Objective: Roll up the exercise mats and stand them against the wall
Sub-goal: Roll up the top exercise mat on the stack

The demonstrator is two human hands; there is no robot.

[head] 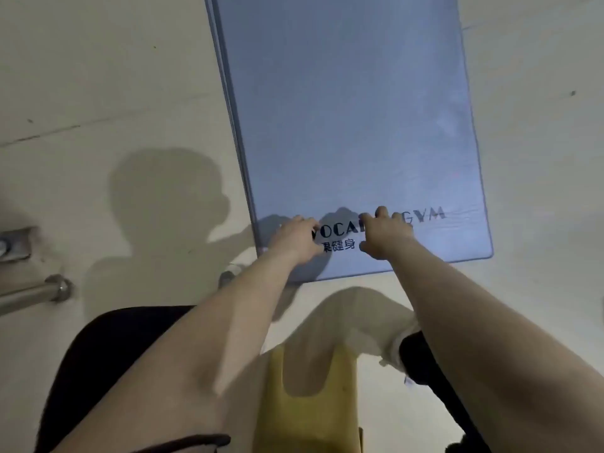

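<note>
A blue exercise mat (353, 125) lies flat and unrolled on the pale floor, stretching away from me, with dark printed lettering near its close end. A second mat edge shows beneath it along the left side. My left hand (294, 238) rests palm down on the near left part of the mat. Just to its right, my right hand (382, 235) presses on the lettering, fingers spread. Neither hand grips anything. The near edge of the mat lies flat just behind my wrists.
A metal bar with a floor bracket (36, 291) sits at the left edge. Close to me are a yellow slipper (310, 403) and my knee in dark shorts. Pale floor (114, 76) surrounds the mat on both sides.
</note>
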